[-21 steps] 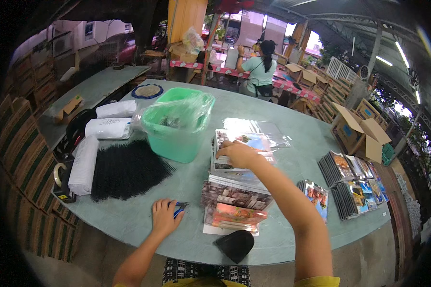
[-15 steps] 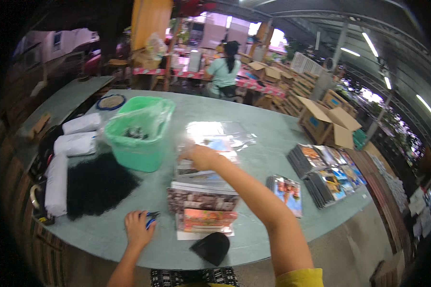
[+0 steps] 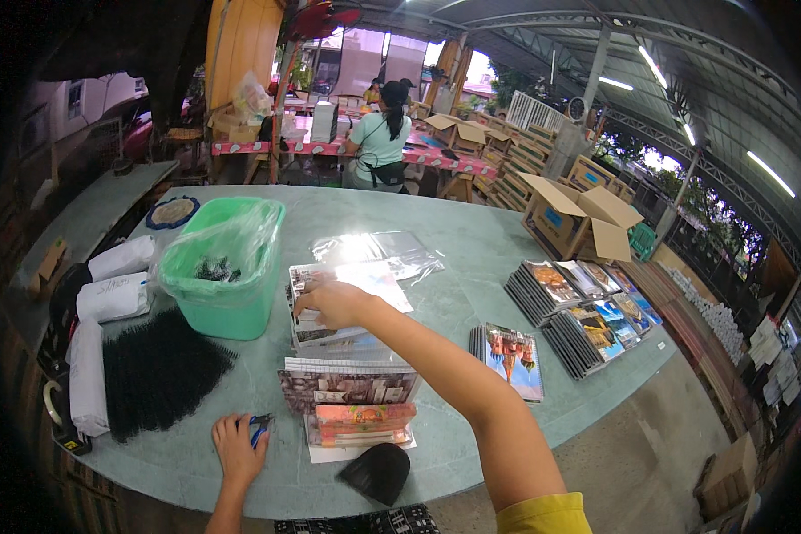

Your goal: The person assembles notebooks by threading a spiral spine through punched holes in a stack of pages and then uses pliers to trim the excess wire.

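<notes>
- Glossy printed-paper stack (image 3: 378,284) is lying right of the green plastic bin (image 3: 227,311).
- Right hand (image 3: 329,305) is reaching over it, fingers spread.
- Left hand (image 3: 238,449) is lying by blue-handled metal pliers (image 3: 259,433); its finger grip I cannot tell.

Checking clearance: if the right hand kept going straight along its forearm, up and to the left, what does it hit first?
Most likely the right hand meets the right wall of the green bucket. Height and depth are unclear from one view, so it might pass above the rim.
</notes>
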Demonstrator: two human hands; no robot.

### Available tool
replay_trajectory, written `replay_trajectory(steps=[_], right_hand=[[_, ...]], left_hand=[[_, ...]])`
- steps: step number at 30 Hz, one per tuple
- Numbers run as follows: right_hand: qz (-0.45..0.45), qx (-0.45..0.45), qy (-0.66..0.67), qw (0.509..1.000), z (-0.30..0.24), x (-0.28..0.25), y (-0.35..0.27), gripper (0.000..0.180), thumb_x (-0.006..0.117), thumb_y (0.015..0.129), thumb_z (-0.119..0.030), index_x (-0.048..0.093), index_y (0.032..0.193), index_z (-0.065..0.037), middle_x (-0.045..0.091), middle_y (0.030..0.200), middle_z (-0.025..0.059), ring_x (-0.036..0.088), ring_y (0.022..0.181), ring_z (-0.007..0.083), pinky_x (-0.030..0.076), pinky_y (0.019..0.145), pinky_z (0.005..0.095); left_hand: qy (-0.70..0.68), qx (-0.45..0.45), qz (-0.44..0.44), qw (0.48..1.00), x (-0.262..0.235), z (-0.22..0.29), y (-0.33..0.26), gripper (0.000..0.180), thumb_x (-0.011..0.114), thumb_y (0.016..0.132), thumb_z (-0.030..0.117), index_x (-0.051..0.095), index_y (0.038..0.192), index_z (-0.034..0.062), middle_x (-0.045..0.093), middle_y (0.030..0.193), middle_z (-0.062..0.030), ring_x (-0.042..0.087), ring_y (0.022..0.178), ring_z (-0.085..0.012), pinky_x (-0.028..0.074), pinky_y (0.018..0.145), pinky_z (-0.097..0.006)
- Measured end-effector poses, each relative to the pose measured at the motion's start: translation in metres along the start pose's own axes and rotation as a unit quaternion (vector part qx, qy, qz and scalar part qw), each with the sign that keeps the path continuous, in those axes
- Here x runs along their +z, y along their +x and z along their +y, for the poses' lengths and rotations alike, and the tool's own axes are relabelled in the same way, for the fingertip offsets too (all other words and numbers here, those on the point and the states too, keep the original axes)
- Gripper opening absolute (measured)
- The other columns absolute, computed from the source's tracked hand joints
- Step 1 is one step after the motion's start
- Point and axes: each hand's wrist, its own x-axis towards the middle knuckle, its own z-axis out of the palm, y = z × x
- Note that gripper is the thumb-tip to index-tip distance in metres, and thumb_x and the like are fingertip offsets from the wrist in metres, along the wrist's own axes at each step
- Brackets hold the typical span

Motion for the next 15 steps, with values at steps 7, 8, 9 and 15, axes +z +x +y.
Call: replay_trajectory(steps=[7, 8, 9, 15], right_hand=[[0.045, -0.032, 0.020, 0.998, 0.012, 0.004, 0.000, 0.041, 0.066, 0.069, -0.005, 0.061, 0.108, -0.016, 0.058, 0.106, 0.0119, 0.057, 0.100, 0.0303, 0.046, 0.084, 0.0420], [0.044, -0.033, 0.023, 0.998, 0.014, 0.004, 0.000, 0.041, 0.066, 0.069, -0.005, 0.062, 0.108, -0.016, 0.059, 0.105, 0.0118, 0.057, 0.100, 0.0304, 0.046, 0.084, 0.0420], [0.043, -0.035, 0.026, 0.998, 0.013, 0.003, 0.000, 0.041, 0.066, 0.069, -0.005, 0.062, 0.108, -0.016, 0.059, 0.105, 0.0117, 0.057, 0.099, 0.0305, 0.046, 0.084, 0.0420], [0.026, -0.025, 0.002, 0.999, 0.002, -0.007, 0.006, 0.042, 0.063, 0.068, -0.001, 0.062, 0.107, -0.016, 0.060, 0.106, 0.0126, 0.057, 0.100, 0.0307, 0.046, 0.084, 0.0416]], left_hand=[[-0.002, -0.002, 0.000, 1.000, -0.001, 0.003, 0.001, 0.046, 0.066, 0.075, 0.025, 0.054, 0.111, -0.0013, 0.048, 0.108, -0.0190, 0.040, 0.107, -0.0369, 0.027, 0.097, -0.050], [-0.002, -0.003, -0.001, 1.000, -0.001, 0.004, 0.002, 0.046, 0.066, 0.074, 0.025, 0.054, 0.111, -0.0012, 0.048, 0.108, -0.0189, 0.040, 0.107, -0.0367, 0.028, 0.097, -0.050], [-0.002, 0.000, 0.002, 1.000, 0.000, 0.004, 0.002, 0.046, 0.066, 0.074, 0.025, 0.054, 0.110, -0.0012, 0.048, 0.108, -0.0188, 0.040, 0.107, -0.0367, 0.028, 0.097, -0.050], [0.008, 0.004, 0.014, 1.000, -0.003, -0.002, -0.001, 0.045, 0.067, 0.073, 0.025, 0.055, 0.109, -0.0002, 0.049, 0.108, -0.0177, 0.041, 0.106, -0.0364, 0.029, 0.096, -0.049]])
